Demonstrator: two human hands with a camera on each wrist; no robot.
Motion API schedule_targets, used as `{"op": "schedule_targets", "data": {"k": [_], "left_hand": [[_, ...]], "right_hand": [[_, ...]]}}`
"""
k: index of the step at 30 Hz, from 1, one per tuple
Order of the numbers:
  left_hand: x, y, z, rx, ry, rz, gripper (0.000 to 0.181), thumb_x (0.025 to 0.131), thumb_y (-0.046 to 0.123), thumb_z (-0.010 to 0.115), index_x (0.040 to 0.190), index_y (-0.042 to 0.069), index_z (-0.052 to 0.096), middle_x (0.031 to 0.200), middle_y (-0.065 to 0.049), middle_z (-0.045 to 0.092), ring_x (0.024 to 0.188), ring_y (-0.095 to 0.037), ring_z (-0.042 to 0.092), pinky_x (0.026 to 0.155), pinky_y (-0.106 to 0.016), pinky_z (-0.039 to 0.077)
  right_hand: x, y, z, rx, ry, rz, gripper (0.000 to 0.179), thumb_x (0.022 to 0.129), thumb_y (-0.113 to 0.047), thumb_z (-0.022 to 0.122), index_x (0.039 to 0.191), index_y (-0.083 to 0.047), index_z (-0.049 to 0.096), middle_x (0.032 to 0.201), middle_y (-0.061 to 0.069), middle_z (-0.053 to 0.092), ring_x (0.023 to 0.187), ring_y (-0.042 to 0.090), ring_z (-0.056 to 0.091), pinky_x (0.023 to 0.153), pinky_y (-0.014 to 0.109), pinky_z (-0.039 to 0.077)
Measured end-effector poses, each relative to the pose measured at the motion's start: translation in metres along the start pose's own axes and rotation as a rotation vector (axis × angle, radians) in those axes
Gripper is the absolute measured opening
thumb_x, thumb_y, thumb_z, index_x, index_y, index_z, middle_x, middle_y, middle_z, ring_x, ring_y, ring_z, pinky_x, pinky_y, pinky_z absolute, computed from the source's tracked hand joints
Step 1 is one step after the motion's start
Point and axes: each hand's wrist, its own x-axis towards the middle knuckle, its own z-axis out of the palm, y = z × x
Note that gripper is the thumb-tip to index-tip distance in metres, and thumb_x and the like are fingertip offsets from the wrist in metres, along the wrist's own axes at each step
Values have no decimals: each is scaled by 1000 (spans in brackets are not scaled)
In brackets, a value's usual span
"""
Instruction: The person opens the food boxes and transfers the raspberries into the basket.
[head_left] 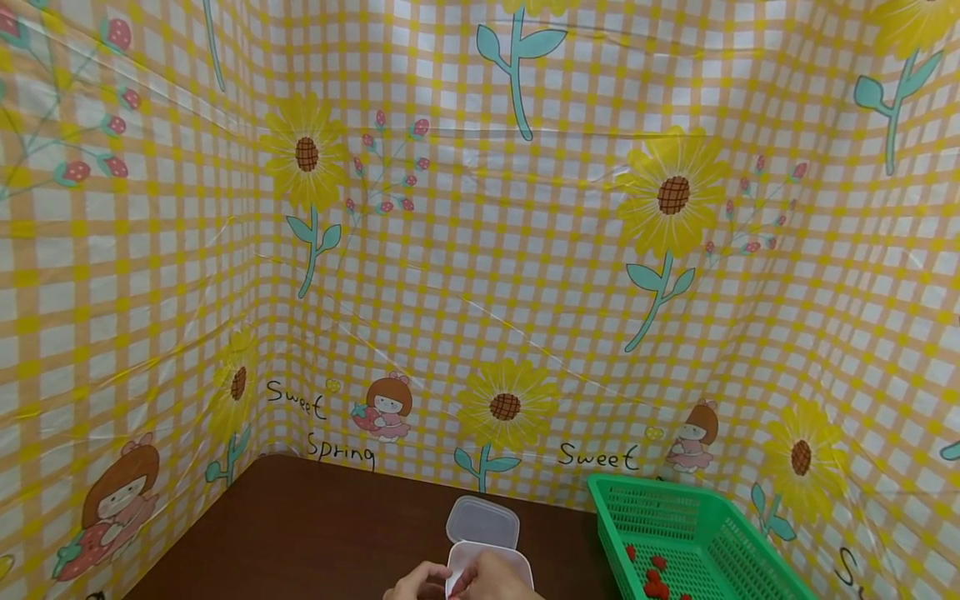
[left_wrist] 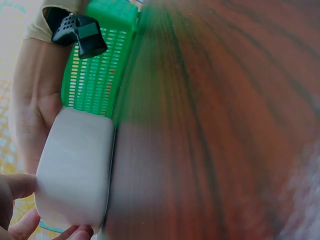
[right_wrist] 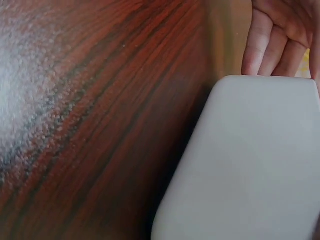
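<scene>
A white plastic container (head_left: 527,563) stands on the dark table in the head view. My left hand (head_left: 417,582) holds its left side; in the left wrist view the thumb (left_wrist: 22,185) touches one wall and the other fingers curl at its end. In the head view my right hand (head_left: 491,577) reaches over the container with its fingers bent down inside. A speck of red shows by its fingertips, too small to identify. The right wrist view shows the container's outer wall (right_wrist: 240,160) and left-hand fingers (right_wrist: 257,45); the right fingertips are hidden there.
A translucent lid (head_left: 482,522) lies just behind the container. To the right stands a green plastic basket (head_left: 701,504) with several small red pieces (head_left: 656,589) in it. Checked, flowered cloth (head_left: 465,250) surrounds the brown table (head_left: 337,533) at the back and sides.
</scene>
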Motion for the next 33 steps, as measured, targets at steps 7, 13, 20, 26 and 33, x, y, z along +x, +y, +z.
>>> {"op": "schedule_targets", "data": {"k": [7, 13, 20, 26, 33], "left_hand": [[2, -1, 1, -24, -7, -21, 40, 74, 26, 76, 106, 8, 59, 91, -11, 71, 80, -18, 68, 65, -27, 48], [2, 1, 3, -50, 17, -37, 38, 75, 25, 75, 105, 7, 59, 89, -14, 70, 79, -24, 68, 65, -34, 53], [2, 6, 4, -73, 16, -106, 41, 77, 33, 74, 103, 5, 59, 89, -13, 69, 79, -29, 67, 68, -45, 54], [1, 7, 3, -87, 8, -136, 44, 76, 37, 74, 104, 6, 59, 91, -14, 68, 80, -30, 66, 69, -47, 53], [1, 7, 4, -91, 20, -125, 43, 75, 34, 75, 103, 5, 59, 89, -14, 68, 77, -30, 67, 67, -47, 53]], "right_hand": [[1, -3, -8, 32, -11, 29, 4, 69, -4, 72, 71, -3, 70, 61, -2, 63, 56, 7, 50, 51, 22, 42], [0, -9, -26, 103, -31, 93, 7, 72, -6, 70, 78, -2, 69, 65, 3, 64, 57, 11, 54, 49, 22, 42], [0, -16, -52, 128, 16, 221, 7, 76, -9, 70, 81, -4, 71, 77, 3, 65, 69, 16, 53, 56, 29, 43], [-1, -14, -74, 109, 25, 166, 11, 78, -11, 69, 84, -2, 72, 81, 5, 68, 74, 16, 57, 61, 34, 48], [-4, -15, -101, 132, 40, 176, 13, 80, -12, 66, 88, -3, 71, 47, -10, 38, 38, 6, 18, 36, 21, 20]]}}
